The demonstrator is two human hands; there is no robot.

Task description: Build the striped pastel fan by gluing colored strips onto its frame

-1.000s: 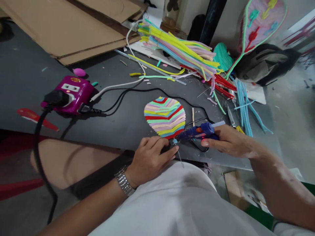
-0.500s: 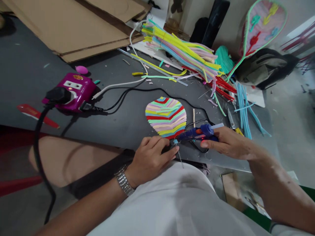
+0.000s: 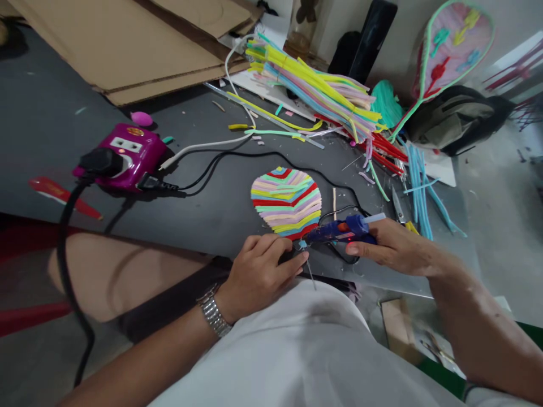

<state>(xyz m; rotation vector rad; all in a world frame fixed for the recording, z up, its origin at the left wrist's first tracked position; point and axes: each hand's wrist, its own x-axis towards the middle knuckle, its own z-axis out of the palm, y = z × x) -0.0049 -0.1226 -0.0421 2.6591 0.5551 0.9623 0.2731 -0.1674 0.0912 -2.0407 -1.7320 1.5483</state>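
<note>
A dark grey tabletop (image 3: 51,96) filled the frame, with cardboard sheets (image 3: 127,45) lying at upper left. Right of centre, the right hand (image 3: 392,246) was closed around a blue hot glue gun (image 3: 339,230), its nozzle just beside the bottom edge of a striped, heart-shaped panel (image 3: 286,198) at centre. The left hand (image 3: 254,277) sat curled just below that panel – whether it pinched anything could not be told. A magenta power strip (image 3: 123,155) lay at left, scissors (image 3: 399,206) just beyond the gun, and a bundle of coloured strips (image 3: 318,90) at upper right.
</note>
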